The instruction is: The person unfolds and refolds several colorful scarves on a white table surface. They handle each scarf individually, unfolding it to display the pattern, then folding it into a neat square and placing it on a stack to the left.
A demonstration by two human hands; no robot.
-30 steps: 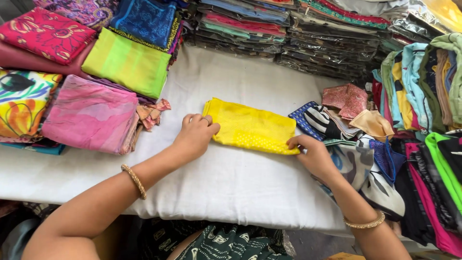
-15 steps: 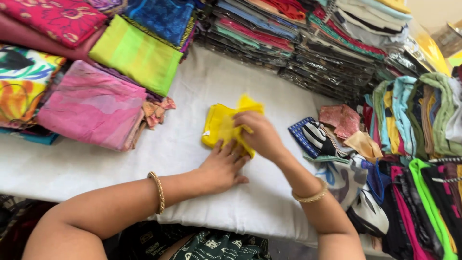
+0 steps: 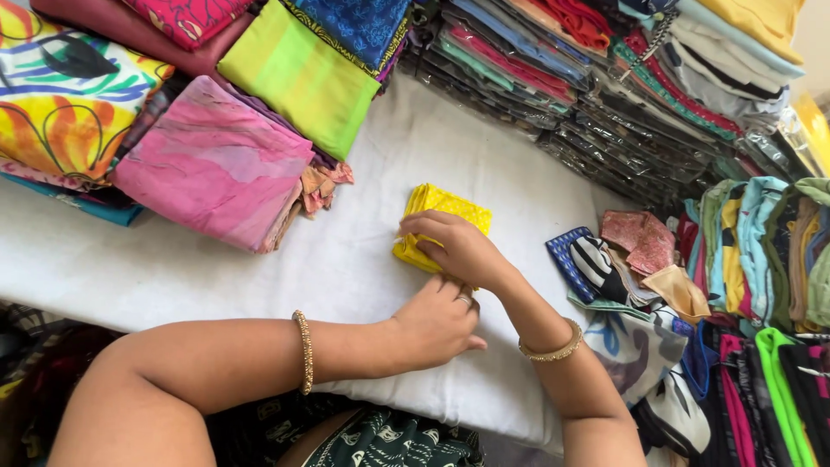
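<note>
A: Item one?

B: Yellow cloth, folded into a small thick square, lying on the white sheet near the middle of the table, well apart from the stacks around it.

A: Hands on it?

B: Right hand lies palm-down over the near half, fingers curled onto the left edge, pressing rather than pinching. Left hand sits just below, on the sheet, fingers bent and touching the cloth's near edge; whether it actually grips a layer I cannot tell.

A: Handling notes?

B: Judged light, soft and limp; the fold would likely spring open if let go. Surface looks thin with a faint dotted pattern, possibly a little slippery. Best taken at the folded edge, thumb under and fingers over, so all layers lift together. Not fragile.

A: Surroundings?

B: Pink folded fabric to the left, lime green fabric behind it. Wrapped fabric packets stacked along the far side. Small patterned pieces to the right. Bangle on each wrist.
</note>
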